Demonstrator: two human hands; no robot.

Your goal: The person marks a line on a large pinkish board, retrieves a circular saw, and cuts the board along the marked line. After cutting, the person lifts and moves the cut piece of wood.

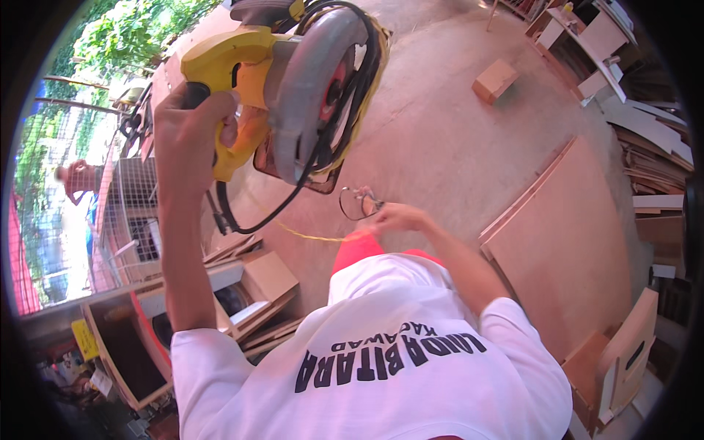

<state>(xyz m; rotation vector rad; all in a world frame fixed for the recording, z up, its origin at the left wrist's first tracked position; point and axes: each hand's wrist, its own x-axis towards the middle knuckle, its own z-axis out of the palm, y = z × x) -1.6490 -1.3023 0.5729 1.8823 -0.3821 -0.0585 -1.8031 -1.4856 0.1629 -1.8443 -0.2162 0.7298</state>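
My left hand, raised at the upper left, is wrapped round the rear handle of a yellow circular saw. The saw has a grey blade guard, and a black power cord is looped over it and hangs below. Lower down, in front of my red shorts, my right hand is closed on a thin dark loop of cord. A thin yellow string stretches from near that hand toward the hanging black cord. The tips of my right fingers are too small to make out clearly.
A small cardboard-coloured box stands on the concrete floor ahead. Large wood sheets lie at right, beside stacked offcuts. Open wooden boxes and boards crowd the lower left. Wire mesh borders the left side.
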